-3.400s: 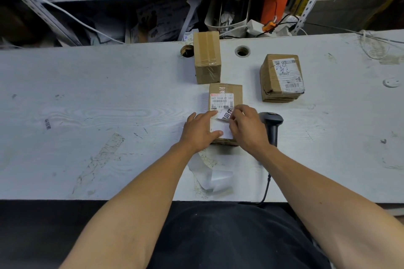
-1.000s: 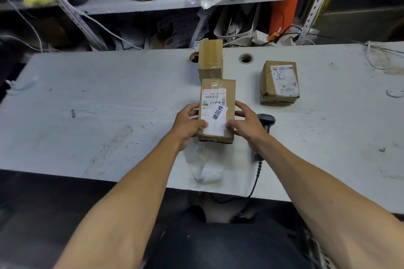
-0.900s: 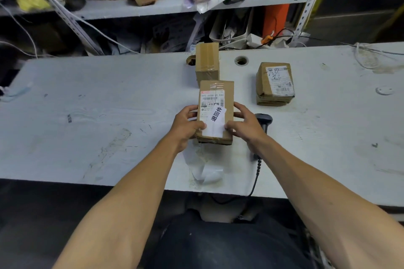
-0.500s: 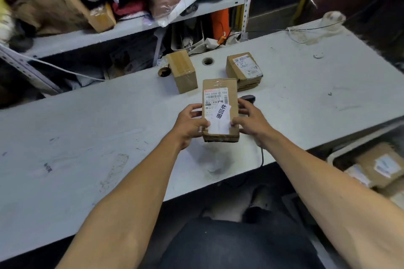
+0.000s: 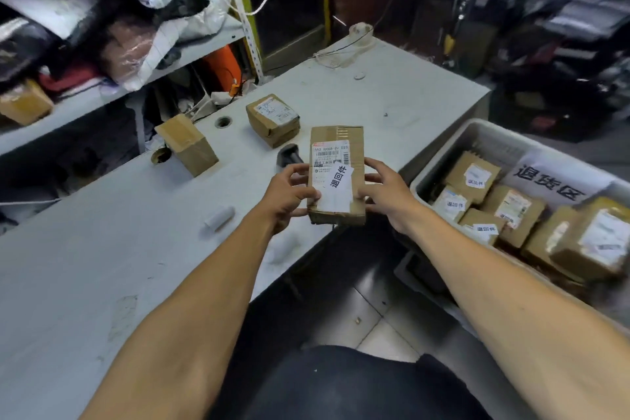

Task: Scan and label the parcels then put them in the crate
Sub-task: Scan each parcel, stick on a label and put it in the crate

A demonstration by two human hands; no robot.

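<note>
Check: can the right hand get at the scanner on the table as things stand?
Probably not right away: the right hand grips the held parcel, which also sits in front of the scanner. It would have to let go first.

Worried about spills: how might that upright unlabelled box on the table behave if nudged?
The upright box stands on a small end, so it would probably tip rather than slide. Its taped cardboard looks stiff, likely keeping shape. Weight cannot be judged.

Crate (image 5: 443,160) cut off at right.
</note>
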